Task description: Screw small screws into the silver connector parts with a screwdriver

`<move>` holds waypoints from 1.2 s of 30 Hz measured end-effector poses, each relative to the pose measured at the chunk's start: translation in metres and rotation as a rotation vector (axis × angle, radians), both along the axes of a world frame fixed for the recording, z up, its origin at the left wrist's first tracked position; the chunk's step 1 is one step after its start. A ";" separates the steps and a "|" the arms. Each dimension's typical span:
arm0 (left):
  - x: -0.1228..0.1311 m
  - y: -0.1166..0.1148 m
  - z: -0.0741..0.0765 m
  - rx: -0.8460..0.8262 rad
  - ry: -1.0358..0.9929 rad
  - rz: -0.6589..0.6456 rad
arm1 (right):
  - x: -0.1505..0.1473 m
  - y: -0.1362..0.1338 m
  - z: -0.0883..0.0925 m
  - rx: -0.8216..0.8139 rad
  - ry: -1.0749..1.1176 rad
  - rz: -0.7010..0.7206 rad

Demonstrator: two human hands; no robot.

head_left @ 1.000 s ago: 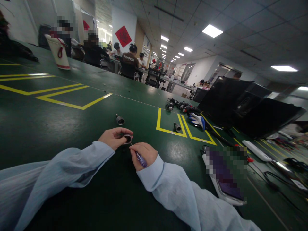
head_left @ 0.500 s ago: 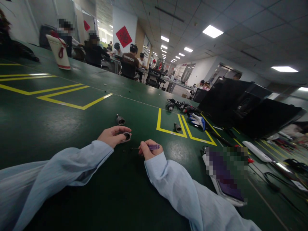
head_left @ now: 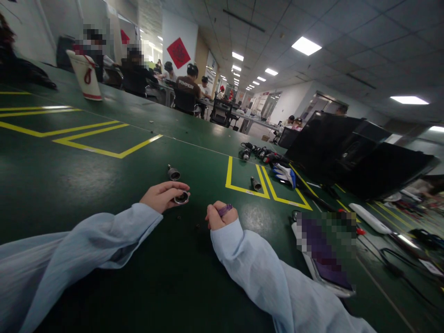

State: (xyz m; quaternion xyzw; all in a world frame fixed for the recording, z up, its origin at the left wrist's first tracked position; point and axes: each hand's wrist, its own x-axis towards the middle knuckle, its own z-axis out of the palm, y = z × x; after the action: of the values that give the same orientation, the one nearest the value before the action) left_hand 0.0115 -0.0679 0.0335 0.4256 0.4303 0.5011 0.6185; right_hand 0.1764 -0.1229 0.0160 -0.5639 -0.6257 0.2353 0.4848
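Observation:
My left hand [head_left: 163, 194] grips a round hollow metal fitting [head_left: 181, 199], its open end facing me. My right hand [head_left: 221, 215] is closed round the purple handle of a small screwdriver [head_left: 226, 209]; the shaft is hidden behind the fingers. Just beyond my left hand lies another metal fitting [head_left: 174, 173] with a narrow stem. Two tiny dark pieces, one a small ring [head_left: 179, 217] and the other a small speck [head_left: 197, 225], lie on the green tabletop [head_left: 156, 277] between my hands. The hands are apart from each other.
A third metal fitting [head_left: 255, 184] lies inside yellow tape markings. Behind it are black cabled parts [head_left: 246, 152] and a blue-white glove [head_left: 285, 175]. A phone [head_left: 322, 259] lies at right near cables. A white cup [head_left: 86, 76] stands far left; people sit beyond.
My right hand has turned and moved slightly right, so the screwdriver's thin shaft no longer shows. One tiny dark piece now lies further right and nearer me. My left hand has barely moved.

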 end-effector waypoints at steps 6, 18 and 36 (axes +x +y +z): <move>0.000 -0.001 0.006 -0.047 -0.040 -0.027 | -0.007 -0.001 0.001 -0.074 0.299 0.041; 0.000 -0.006 0.005 0.001 0.035 -0.069 | -0.008 -0.003 0.011 0.511 0.011 0.311; 0.007 -0.018 0.010 0.201 0.338 -0.019 | -0.007 -0.006 0.013 0.542 -0.144 0.310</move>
State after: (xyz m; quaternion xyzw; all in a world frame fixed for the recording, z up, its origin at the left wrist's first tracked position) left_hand 0.0181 -0.0862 0.0432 0.5672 0.4719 0.4571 0.4967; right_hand 0.1689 -0.1288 0.0295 -0.3277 -0.7768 0.0906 0.5301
